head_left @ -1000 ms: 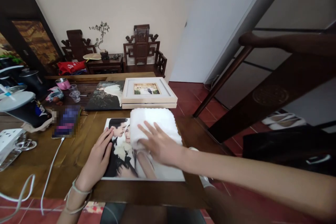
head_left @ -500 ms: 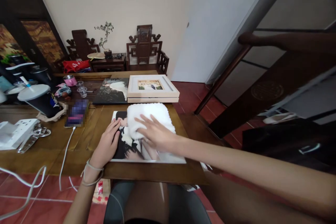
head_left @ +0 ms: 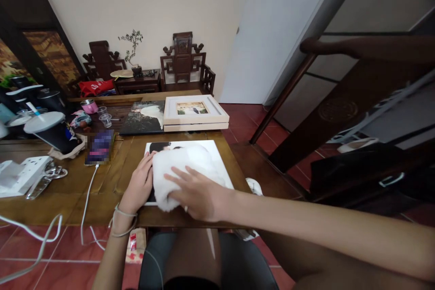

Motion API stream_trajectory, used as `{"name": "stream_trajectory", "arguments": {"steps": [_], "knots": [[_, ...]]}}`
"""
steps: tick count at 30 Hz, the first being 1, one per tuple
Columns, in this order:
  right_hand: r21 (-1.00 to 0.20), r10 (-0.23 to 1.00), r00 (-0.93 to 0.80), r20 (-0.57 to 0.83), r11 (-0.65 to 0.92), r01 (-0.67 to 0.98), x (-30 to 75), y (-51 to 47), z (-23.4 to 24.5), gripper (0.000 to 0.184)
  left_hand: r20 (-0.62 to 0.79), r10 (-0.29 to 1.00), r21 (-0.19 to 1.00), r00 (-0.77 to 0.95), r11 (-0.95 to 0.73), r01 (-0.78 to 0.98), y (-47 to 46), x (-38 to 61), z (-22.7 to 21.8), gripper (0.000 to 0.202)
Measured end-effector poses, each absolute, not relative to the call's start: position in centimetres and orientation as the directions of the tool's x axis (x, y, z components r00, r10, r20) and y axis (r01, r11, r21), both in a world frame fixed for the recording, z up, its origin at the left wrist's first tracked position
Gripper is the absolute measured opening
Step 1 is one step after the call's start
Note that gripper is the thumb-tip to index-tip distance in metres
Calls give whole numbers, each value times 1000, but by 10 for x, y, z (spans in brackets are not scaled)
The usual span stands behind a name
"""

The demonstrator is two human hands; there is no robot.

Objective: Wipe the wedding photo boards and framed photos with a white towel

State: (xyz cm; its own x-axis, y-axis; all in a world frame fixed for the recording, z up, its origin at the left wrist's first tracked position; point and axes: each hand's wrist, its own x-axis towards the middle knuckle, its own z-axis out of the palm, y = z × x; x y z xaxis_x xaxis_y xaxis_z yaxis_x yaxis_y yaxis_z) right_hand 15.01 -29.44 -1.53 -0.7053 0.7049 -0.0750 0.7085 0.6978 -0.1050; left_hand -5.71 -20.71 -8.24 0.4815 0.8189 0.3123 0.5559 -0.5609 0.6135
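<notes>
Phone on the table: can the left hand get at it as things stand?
Likely yes: the phone lies farther out, left of the left hand, and nothing seems to block the way, though the hand must leave the photo.

White cloth (head_left: 190,158) hides most of photo print (head_left: 159,147); phone (head_left: 99,146) scrn blurred, can't read.

1. Centre: the right hand (head_left: 195,192) lies, fingers spread, on a white cloth (head_left: 183,158) covering much of a photo panel (head_left: 159,146).
2. Left of centre: the left hand (head_left: 137,186) touches the panel's left edge.
3. Above centre: a pale frame (head_left: 192,108) adjoins a dark print (head_left: 139,122).
</notes>
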Motion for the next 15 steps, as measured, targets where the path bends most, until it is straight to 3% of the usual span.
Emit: {"name": "stream_trajectory", "arguments": {"steps": [7, 12, 15], "knots": [[-92, 908, -414, 63, 418, 904, 188, -253, -25, 41, 328, 807, 573, 491, -583, 576, -206, -57, -86, 49], [-149, 850, -526, -17, 518, 842, 175, -273, -15, 39, 340, 811, 578, 476, -579, 575, -206, -56, -87, 49], [-238, 860, -511, -4, 495, 836, 164, -266, -4, 39, 345, 807, 565, 478, -586, 581, -206, -55, -87, 50]]}}
